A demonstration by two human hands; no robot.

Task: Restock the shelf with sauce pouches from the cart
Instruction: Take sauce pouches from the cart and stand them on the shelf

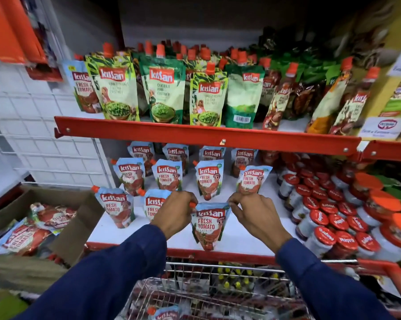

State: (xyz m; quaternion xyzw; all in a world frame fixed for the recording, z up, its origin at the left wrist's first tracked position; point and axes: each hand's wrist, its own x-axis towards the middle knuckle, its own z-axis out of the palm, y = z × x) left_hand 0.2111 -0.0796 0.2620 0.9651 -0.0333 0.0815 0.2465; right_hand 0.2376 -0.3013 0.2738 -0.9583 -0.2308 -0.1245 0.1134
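Note:
A blue-and-red tomato sauce pouch (209,226) stands upright near the front edge of the lower white shelf (241,236). My left hand (175,211) pinches its top left corner at the orange cap. My right hand (257,214) pinches its top right corner. Several like pouches (167,177) stand in rows behind and to the left. The wire cart (218,289) sits below the shelf, with another pouch (166,314) lying in it.
An open cardboard box (63,227) holding more pouches sits at the left. Red-lidded jars (328,224) fill the right of the lower shelf. Green chutney pouches (165,91) line the upper shelf behind its red rail (206,135).

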